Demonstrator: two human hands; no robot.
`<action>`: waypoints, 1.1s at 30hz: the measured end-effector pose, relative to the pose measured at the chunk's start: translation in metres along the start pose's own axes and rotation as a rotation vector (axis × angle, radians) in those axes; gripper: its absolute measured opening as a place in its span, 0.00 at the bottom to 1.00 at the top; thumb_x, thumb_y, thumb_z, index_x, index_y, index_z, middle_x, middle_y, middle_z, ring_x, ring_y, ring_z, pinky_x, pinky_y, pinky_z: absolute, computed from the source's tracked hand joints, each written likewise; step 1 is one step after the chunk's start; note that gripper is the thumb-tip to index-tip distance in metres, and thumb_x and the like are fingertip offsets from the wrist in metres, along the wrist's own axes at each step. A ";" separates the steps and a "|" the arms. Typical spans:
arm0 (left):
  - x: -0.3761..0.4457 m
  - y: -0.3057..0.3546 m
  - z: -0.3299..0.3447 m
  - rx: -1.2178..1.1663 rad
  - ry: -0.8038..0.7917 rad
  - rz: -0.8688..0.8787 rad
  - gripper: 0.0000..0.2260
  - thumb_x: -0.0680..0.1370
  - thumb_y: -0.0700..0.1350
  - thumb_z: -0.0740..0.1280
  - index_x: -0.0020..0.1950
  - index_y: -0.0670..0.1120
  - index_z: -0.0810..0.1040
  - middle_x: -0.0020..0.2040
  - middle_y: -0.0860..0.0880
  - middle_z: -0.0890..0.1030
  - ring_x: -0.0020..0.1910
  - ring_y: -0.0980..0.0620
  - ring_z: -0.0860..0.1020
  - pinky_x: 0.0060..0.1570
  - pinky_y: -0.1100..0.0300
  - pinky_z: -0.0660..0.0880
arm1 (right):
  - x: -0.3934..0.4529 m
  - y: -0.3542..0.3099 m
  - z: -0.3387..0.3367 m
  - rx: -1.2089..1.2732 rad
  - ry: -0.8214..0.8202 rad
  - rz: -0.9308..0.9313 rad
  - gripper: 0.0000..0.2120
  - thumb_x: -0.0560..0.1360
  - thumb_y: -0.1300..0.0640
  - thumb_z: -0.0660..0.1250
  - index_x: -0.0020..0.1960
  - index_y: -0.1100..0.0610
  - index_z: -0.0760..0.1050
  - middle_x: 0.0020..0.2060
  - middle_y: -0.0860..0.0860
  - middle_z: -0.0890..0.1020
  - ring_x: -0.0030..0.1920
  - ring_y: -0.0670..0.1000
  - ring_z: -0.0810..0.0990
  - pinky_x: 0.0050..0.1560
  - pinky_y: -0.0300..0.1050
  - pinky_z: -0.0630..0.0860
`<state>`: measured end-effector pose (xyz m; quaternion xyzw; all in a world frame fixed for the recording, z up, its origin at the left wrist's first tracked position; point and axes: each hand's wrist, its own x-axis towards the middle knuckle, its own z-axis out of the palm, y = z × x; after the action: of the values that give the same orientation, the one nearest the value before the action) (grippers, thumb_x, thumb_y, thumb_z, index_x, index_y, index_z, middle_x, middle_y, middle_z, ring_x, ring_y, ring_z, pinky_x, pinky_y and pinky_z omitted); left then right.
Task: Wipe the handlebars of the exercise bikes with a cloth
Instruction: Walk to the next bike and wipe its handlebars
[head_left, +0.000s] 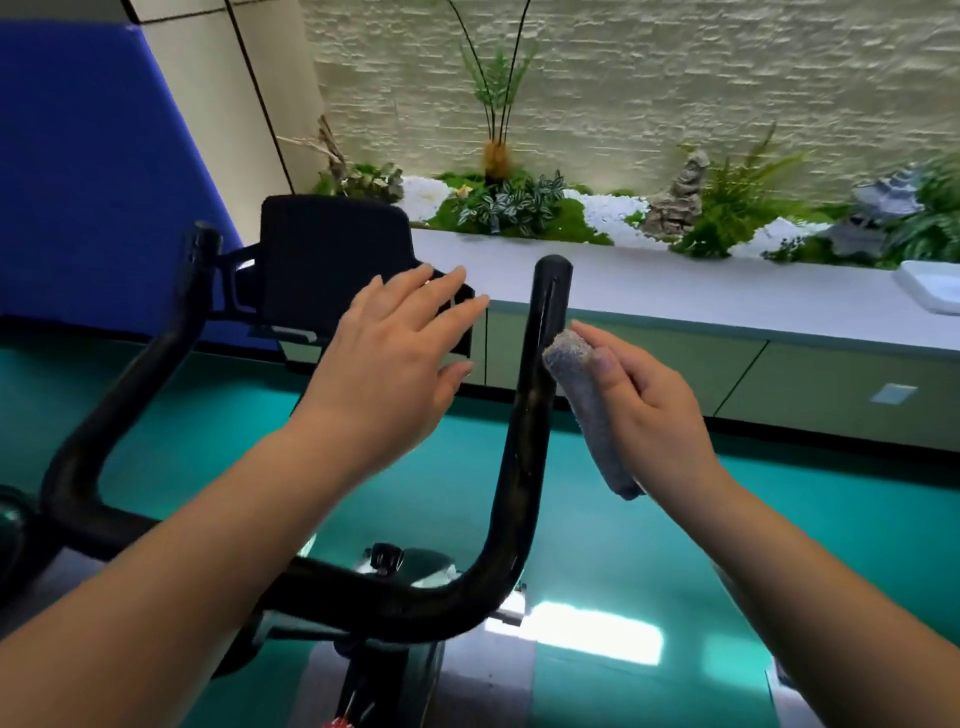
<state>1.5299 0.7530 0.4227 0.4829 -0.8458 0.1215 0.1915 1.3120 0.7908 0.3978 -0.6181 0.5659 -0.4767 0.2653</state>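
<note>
A black U-shaped handlebar (524, 441) of an exercise bike fills the middle of the view, with its right prong standing upright and its left prong (156, 358) curving up at the left. My right hand (649, 410) grips a folded grey cloth (587, 410), whose upper end touches the right side of the right prong. My left hand (389, 364) hovers flat with straight fingers between the prongs, holding nothing, in front of the bike's black console (332, 260).
A white-topped ledge (727, 291) with green cabinet fronts runs across behind the bike. It carries plants, white pebbles and rock ornaments. A blue panel (78, 182) stands at the left. The floor is teal. An adjustment knob (387, 556) sits below the handlebar.
</note>
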 end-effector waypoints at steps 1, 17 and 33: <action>0.009 -0.001 0.001 0.008 0.006 0.018 0.24 0.77 0.51 0.65 0.72 0.50 0.68 0.73 0.48 0.68 0.73 0.45 0.63 0.71 0.42 0.58 | 0.010 0.001 -0.001 -0.015 0.015 -0.006 0.16 0.80 0.53 0.59 0.66 0.44 0.72 0.58 0.37 0.76 0.58 0.35 0.72 0.58 0.29 0.68; 0.048 -0.009 0.017 -0.026 -0.018 -0.001 0.21 0.77 0.58 0.54 0.62 0.51 0.76 0.51 0.53 0.77 0.56 0.50 0.73 0.73 0.45 0.46 | 0.060 0.027 0.010 -0.294 0.113 -0.422 0.12 0.70 0.61 0.73 0.54 0.58 0.80 0.41 0.52 0.71 0.39 0.47 0.69 0.38 0.32 0.67; 0.048 -0.012 0.023 -0.030 -0.047 0.012 0.22 0.78 0.59 0.52 0.65 0.50 0.73 0.52 0.52 0.76 0.57 0.49 0.71 0.74 0.43 0.44 | 0.087 0.003 0.016 -0.448 0.172 -0.423 0.14 0.72 0.55 0.72 0.57 0.54 0.80 0.44 0.53 0.72 0.42 0.51 0.72 0.39 0.49 0.75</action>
<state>1.5138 0.7013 0.4236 0.4775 -0.8547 0.0987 0.1781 1.3170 0.7041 0.4135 -0.7227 0.5359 -0.4354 -0.0312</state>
